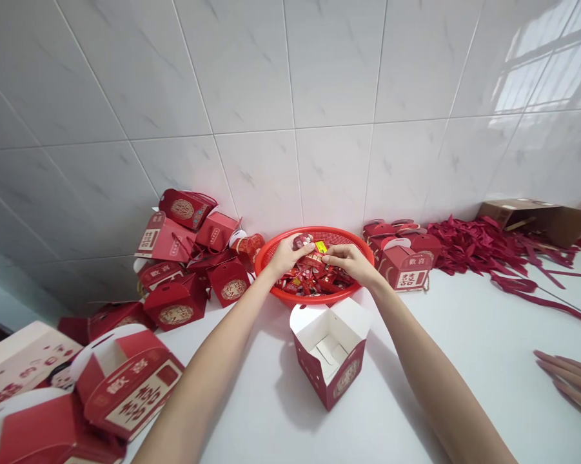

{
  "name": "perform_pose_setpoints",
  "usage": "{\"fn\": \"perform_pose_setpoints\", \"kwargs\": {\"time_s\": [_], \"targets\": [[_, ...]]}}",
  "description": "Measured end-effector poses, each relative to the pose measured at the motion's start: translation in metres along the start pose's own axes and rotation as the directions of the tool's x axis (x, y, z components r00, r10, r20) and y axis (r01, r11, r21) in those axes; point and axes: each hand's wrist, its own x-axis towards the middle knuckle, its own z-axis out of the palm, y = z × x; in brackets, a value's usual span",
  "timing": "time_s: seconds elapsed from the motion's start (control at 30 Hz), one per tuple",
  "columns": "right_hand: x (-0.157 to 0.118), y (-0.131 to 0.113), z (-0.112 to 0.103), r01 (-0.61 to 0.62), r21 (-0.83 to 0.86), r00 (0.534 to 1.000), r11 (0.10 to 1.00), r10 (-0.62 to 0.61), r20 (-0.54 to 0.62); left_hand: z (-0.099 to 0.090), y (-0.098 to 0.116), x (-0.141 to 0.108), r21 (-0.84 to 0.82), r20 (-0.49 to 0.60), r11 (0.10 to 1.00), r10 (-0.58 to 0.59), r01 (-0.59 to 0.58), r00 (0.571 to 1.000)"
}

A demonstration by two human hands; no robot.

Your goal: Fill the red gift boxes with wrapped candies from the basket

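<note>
At centre frame, the left hand (pixel 284 256)'s fingers hold a wrapped sweet (pixel 300 241) over the red basket (pixel 314 299); the right hand (pixel 353 261)'s fingers are narrow, their grip unclear; 1 box (pixel 310 368) stands open below centre, probably for easy reach.

Arms (pixel 217 367) stretched forward; left hand (pixel 288 254), right hand (pixel 352 261) curled.

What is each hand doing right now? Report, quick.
Left hand: closed on wrapped sweets, over the red basket.
Right hand: fingers bent among the basket's contents; whether it grips anything, can't tell.
</note>
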Motion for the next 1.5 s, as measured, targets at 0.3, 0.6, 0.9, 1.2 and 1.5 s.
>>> {"fn": "perform_pose_setpoints", "kwargs": {"time_s": [0.3, 0.6, 0.9, 1.2, 1.5], "targets": [[0.001, 0.003, 0.001, -0.038, 0.110, 0.977, 0.993, 0.060, -0.204, -0.003, -0.003, 0.000, -0.058, -0.009, 0.967, -0.249, 0.248, 0.969], [0.003, 0.014, 0.001, -0.015, -0.102, 0.929, 0.995, -0.024, -0.369, -0.003, 0.001, -0.001, -0.088, 0.079, 0.887, -0.448, 0.454, 0.890], [0.001, 0.012, 0.003, -0.030, -0.324, 0.985, 0.946, -0.027, -0.171, -0.004, 0.005, -0.004, -0.124, 0.136, 0.892, -0.418, 0.434, 0.898], [0.006, 0.011, 0.001, -0.139, 0.114, 0.914, 0.984, 0.172, -0.367, -0.004, 0.000, -0.004, -0.193, 0.114, 0.945, -0.246, 0.265, 0.962], [0.003, 0.006, 0.001, -0.172, 0.111, 0.956, 0.979, 0.192, -0.220, -0.006, -0.003, -0.004, -0.200, 0.115, 0.955, -0.199, 0.219, 0.973]]}}
